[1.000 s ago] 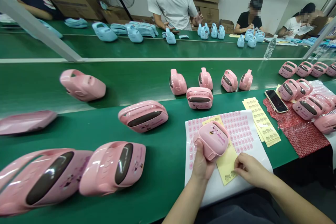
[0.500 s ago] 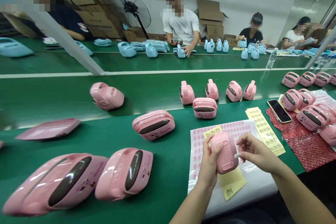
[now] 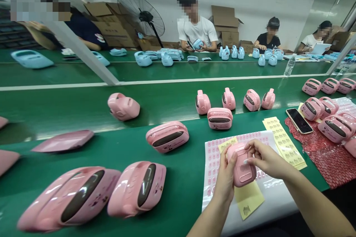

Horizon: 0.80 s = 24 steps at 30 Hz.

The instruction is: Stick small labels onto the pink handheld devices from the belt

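Case now turning back-up in left hand; right hand fingers pinching closed, pressing label onto it, off yellow sheet.

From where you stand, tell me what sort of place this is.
Most likely a factory assembly line: rows of identical pink casings on a long green belt, sticker sheets at hand, and other workers handling blue casings opposite.

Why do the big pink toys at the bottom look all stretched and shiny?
In the head view, the wide lens bends the edges, so the two nearest pink cases look stretched and a bit smeared; ceiling lights leave white glare streaks on their glossy shells. The pink case between the left hand and right hand looks sharper.
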Motion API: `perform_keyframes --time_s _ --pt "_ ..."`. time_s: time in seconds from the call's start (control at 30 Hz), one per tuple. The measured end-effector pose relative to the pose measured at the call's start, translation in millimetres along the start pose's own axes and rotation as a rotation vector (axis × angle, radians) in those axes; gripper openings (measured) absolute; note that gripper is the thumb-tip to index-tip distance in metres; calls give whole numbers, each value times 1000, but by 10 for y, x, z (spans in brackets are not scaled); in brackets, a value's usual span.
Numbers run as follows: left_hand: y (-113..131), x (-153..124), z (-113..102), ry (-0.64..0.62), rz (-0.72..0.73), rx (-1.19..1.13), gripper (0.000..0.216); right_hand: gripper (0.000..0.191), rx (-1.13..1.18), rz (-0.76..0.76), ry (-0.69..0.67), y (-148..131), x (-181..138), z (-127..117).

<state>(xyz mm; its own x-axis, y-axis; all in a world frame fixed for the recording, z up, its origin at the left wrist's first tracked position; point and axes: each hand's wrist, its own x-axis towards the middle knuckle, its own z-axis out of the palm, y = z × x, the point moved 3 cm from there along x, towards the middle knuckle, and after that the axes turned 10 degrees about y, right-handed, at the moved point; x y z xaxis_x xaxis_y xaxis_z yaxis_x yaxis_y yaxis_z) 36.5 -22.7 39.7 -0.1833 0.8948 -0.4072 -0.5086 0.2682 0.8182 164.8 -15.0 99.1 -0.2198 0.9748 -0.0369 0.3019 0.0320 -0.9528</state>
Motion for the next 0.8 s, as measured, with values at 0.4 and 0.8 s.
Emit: perform_keyframes --time_s 0.4,0.8 --pt "25 -23 15 23 -17 -35 59 19 -58 -75 87 43 6 33" --pt "64 -34 23 -3 -1 -17 60 16 -268 -232 188 -1 -32 75"
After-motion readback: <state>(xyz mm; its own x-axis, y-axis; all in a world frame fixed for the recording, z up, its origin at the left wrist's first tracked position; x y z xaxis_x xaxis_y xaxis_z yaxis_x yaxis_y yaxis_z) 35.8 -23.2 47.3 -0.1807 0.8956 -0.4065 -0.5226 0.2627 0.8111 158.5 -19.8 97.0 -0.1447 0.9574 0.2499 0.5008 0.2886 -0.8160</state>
